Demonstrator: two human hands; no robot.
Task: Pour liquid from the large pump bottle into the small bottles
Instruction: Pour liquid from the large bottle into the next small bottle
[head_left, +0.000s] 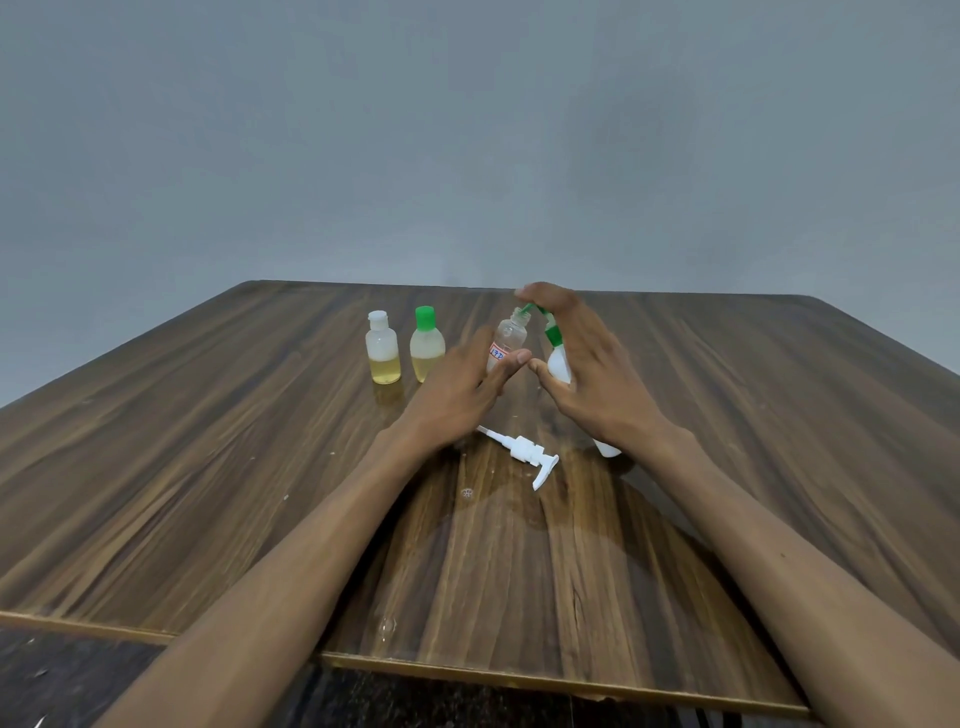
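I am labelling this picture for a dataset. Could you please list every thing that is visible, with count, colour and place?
Table: one, dark wood grain, fills the lower view.
Small bottles with yellowish liquid: two, white cap and green cap, far left of the hands.
Clear small bottle: one, uncapped, red-edged label, in the left hand.
White bottle: one, green top, tilted, in the right hand.
Pump head: one, white, lying between the wrists.
White object: one, mostly hidden under the right wrist.
Left hand: holds the clear bottle.
Right hand: holds the white bottle.
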